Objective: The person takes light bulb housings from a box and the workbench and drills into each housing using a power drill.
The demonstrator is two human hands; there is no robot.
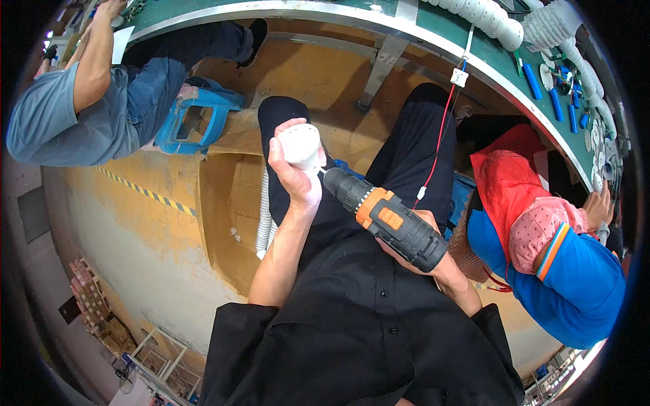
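Observation:
My left hand [295,177] is raised over my left knee, its fingers wrapped round a rounded white plastic part [300,143]. In my right hand [443,268] is a black and orange cordless drill [387,215], slanting up and to the left. The drill's chuck [344,188] ends close beside the underside of the white part, next to the left hand's fingers. A short light-coloured bit shows there; whether it sits in the part or only touches it, I cannot tell. Much of the drill's grip is hidden.
A green-topped bench [497,78] curves across the far side, bearing white ribbed tubes [484,21] and blue pieces [533,81]. A red cable [440,139] hangs from it. Co-workers sit left and right. An open cardboard box [230,203] and a white corrugated hose [264,213] lie left of my leg.

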